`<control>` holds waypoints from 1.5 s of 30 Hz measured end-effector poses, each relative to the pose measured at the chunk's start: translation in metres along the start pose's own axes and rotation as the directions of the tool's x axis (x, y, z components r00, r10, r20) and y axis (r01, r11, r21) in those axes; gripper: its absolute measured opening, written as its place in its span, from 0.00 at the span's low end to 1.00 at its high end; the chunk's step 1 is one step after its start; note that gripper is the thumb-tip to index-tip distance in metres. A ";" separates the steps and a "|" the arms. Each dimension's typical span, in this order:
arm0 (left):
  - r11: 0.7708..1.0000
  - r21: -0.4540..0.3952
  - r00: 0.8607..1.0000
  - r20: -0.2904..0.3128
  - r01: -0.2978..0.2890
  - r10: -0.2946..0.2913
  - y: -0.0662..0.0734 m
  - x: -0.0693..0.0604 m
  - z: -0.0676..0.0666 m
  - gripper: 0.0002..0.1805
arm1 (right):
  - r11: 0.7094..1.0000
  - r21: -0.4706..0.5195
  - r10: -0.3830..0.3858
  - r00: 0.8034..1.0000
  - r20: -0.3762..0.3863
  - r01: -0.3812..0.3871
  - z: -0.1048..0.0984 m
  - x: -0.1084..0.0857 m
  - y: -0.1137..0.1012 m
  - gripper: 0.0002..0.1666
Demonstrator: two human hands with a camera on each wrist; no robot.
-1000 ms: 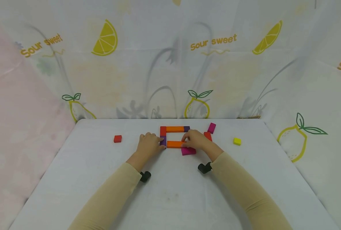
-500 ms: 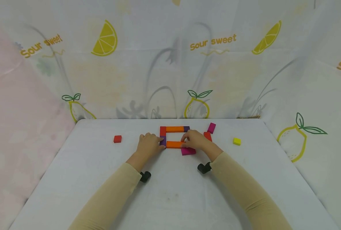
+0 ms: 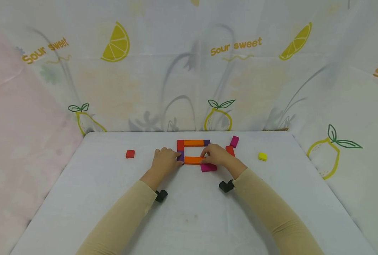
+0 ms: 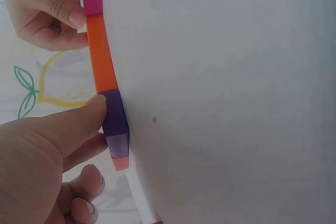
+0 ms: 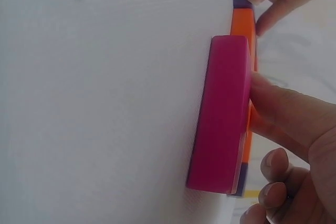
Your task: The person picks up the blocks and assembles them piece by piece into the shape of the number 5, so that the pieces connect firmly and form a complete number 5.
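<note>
My left hand [image 3: 166, 160] pinches a purple block [image 3: 180, 158] between thumb and finger; the thumb lies on its near side in the left wrist view. An orange block [image 3: 193, 160] meets the purple one at a right angle. My right hand [image 3: 217, 154] pinches this orange block near its right end, which is partly hidden by the fingers. A magenta block [image 5: 220, 114] lies just in front of that end. Behind the purple block sits a red block [image 3: 180, 144], and from it a far orange block [image 3: 193, 143] runs right to another purple block [image 3: 206, 142].
Beyond the right hand lie a red block [image 3: 230, 151], partly covered, and a small magenta block [image 3: 235, 141]. A red cube [image 3: 130, 154] is out to the left, a yellow cube [image 3: 262, 157] to the right. A lemon-print cloth [image 3: 163, 78] hangs behind the white table [image 3: 189, 205].
The near orange block has slid slightly left with my right hand, and the narrow gap to the purple block has closed. My left hand has stayed in place.
</note>
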State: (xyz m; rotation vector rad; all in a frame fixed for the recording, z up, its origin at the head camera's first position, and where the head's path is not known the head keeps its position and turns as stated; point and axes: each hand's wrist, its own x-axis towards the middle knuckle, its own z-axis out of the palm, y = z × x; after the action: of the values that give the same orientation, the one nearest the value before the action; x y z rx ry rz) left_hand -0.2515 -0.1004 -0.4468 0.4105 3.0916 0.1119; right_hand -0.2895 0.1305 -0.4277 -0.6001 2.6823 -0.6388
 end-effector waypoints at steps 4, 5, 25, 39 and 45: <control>1.000 0.000 1.000 -0.011 -0.006 0.006 0.000 0.000 0.000 0.25 | 1.000 -0.002 -0.006 1.000 -0.008 0.006 0.000 0.000 0.001 0.13; 1.000 0.001 1.000 -0.014 -0.007 0.007 0.000 0.000 0.000 0.25 | 1.000 -0.001 -0.007 1.000 -0.010 0.007 0.000 0.000 0.001 0.13; 1.000 0.019 1.000 -0.011 -0.006 0.007 0.001 -0.001 -0.002 0.25 | 1.000 0.015 -0.017 1.000 -0.013 0.017 0.002 0.000 0.003 0.13; 1.000 -0.009 1.000 0.000 0.001 -0.001 0.004 -0.004 -0.005 0.26 | 0.999 0.044 0.019 1.000 -0.015 -0.018 0.004 0.001 0.011 0.14; 1.000 -0.016 1.000 -0.004 0.006 -0.006 0.002 -0.004 -0.006 0.25 | 0.999 0.033 0.003 1.000 -0.020 -0.002 0.004 0.002 0.014 0.12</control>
State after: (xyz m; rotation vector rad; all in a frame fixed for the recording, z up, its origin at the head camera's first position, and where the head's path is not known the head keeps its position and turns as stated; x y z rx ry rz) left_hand -0.2476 -0.0996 -0.4409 0.4004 3.0932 0.1377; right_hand -0.2938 0.1395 -0.4384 -0.5848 2.6844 -0.6911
